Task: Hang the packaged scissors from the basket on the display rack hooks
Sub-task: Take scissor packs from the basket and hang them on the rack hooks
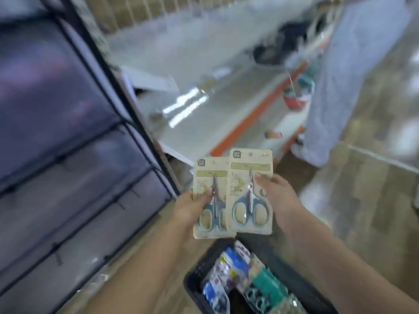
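I hold two cream cards, each with blue-handled scissors, side by side in the middle of the head view. My left hand (192,207) grips the left scissors pack (209,177), thumb on its front. My right hand (277,196) grips the right scissors pack (246,191), which overlaps the left one's right edge. Below them a black basket (195,270) on the floor holds several more packaged items in blue, white and green. At the top, blurred, runs a pale wire display rack (145,12); its hooks cannot be made out.
A dark-framed fabric storage unit (56,132) fills the left side. A white low shelf with an orange edge (240,125) lies ahead. A person in pale trousers (335,87) stands at the right on the wood-look floor. A small red pot (294,98) sits near them.
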